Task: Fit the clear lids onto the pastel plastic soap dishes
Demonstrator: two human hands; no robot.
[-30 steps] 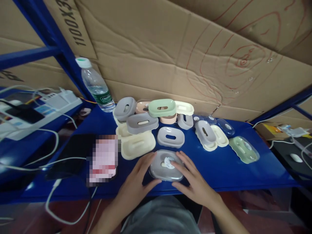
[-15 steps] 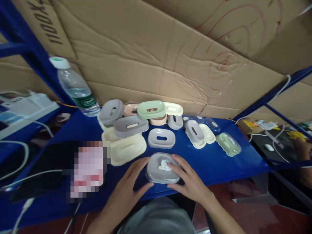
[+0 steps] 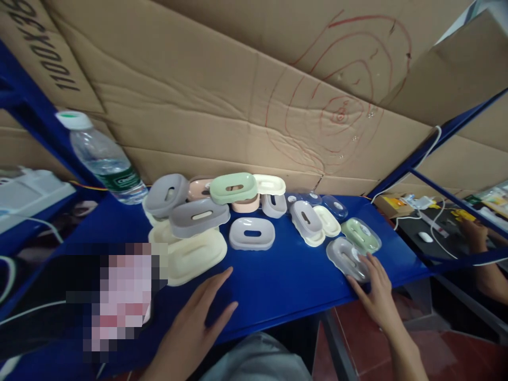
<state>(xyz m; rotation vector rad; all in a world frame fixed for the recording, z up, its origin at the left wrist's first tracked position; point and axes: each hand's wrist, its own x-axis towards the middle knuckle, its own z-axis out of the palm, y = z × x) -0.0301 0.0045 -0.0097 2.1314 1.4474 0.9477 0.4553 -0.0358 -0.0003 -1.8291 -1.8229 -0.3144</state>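
Observation:
At the right of the blue table, my right hand (image 3: 375, 288) has its thumb and fingers on the near edge of a grey soap dish (image 3: 344, 258), which has a round white sticker and looks to be under a clear cover. This dish lies just in front of a green soap dish (image 3: 361, 235) with a similar cover. My left hand (image 3: 198, 312) hangs over the front of the table, holding nothing, thumb and fingers apart. Beyond it lies an uncovered grey soap dish (image 3: 252, 242) with a slot in its bottom. A cream tray (image 3: 198, 256) is to its left.
Several grey, green, peach and cream dishes are heaped against the cardboard wall (image 3: 190, 100), with dark blue covered ones (image 3: 334, 208) to the right. A water bottle (image 3: 115, 166) stands at the back left. Blurred out is an object (image 3: 125, 291) at left. A co-worker's hand (image 3: 474, 233) shows far right.
The covered grey soap dish has moved from between both hands to the right, beside the green one, with my right hand. My left hand has let go of it. The view has shifted somewhat.

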